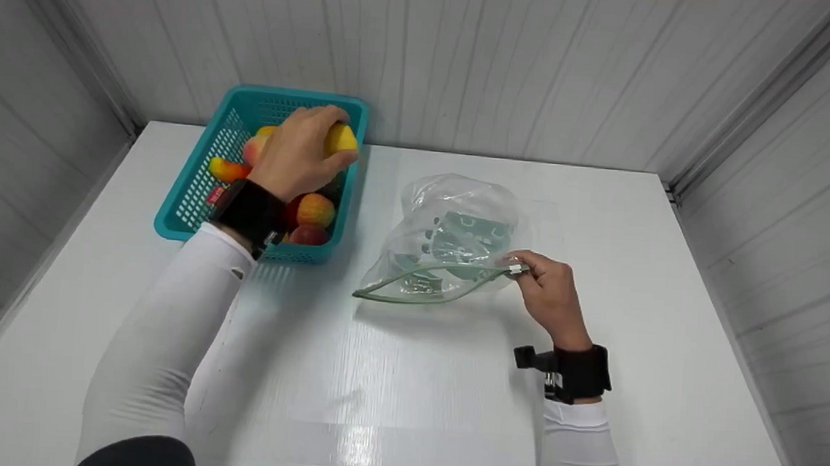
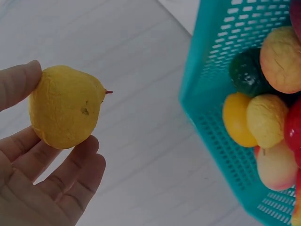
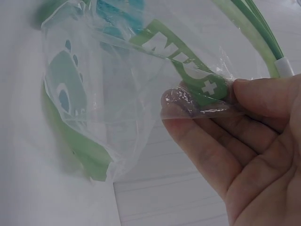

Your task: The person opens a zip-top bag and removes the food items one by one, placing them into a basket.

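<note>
Above the basket, my left hand (image 1: 301, 150) holds a yellow pear (image 2: 66, 107) between the thumb and fingers; its short red stem shows in the left wrist view. The turquoise basket (image 1: 175, 212) holds several pieces of fruit, among them an orange-yellow one (image 1: 315, 210) and a dark green one (image 2: 248, 73). My right hand (image 1: 547, 293) pinches the corner of a clear zip bag (image 1: 453, 199) by its white slider (image 1: 516, 269). The bag has green print, and its green-edged mouth gapes toward me. In the right wrist view, the thumb and fingers (image 3: 197, 146) grip the clear film.
A white table (image 1: 406, 376) lies under the basket and bag. Pale ribbed walls (image 1: 440, 61) stand behind it and on both sides. The basket stands at the back left, near the rear wall, with the bag to its right.
</note>
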`<state>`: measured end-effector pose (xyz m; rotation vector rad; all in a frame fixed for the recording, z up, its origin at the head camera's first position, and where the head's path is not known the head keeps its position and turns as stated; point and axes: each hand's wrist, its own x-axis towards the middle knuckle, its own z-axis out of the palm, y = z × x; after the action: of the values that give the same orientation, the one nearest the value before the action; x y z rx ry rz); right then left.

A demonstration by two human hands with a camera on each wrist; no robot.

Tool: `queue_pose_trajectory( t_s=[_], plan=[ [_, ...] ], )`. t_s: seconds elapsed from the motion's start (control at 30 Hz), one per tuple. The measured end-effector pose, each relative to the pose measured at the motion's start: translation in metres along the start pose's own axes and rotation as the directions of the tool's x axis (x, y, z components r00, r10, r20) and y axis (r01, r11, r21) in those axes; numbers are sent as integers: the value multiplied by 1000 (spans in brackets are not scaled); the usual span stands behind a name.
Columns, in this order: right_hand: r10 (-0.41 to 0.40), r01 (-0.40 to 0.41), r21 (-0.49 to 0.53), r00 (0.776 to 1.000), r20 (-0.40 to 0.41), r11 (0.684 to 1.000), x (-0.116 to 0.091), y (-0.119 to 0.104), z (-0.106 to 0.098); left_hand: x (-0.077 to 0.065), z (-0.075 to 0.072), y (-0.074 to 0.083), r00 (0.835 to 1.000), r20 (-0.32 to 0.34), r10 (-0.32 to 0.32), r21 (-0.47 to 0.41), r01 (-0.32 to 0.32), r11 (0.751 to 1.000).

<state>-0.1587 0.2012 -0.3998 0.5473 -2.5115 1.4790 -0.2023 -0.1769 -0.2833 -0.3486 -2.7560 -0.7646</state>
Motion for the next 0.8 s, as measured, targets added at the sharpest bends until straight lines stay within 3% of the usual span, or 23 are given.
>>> queue_pose_trajectory(
  t_s=[0.17, 0.33, 0.6, 0.8],
  plan=[
    [2, -2, 0, 1000, -9, 1000, -1, -1, -1, 20, 10, -15, 998, -13, -59, 20, 60, 998],
    [4, -4, 5, 1000, -2, 1000, -3, 0, -2, 34, 23, -25, 984, 22, -175, 40, 175, 984],
    [-4, 4, -6, 1000, -5, 1000, -5, -2, -2, 42, 36, -42, 936, 104, -336, 0, 338, 941],
    [-4, 4, -12, 1000, 4, 1000, -7, -3, 1, 43, 46, -58, 882, 115, -457, -37, 464, 885]
  ],
)
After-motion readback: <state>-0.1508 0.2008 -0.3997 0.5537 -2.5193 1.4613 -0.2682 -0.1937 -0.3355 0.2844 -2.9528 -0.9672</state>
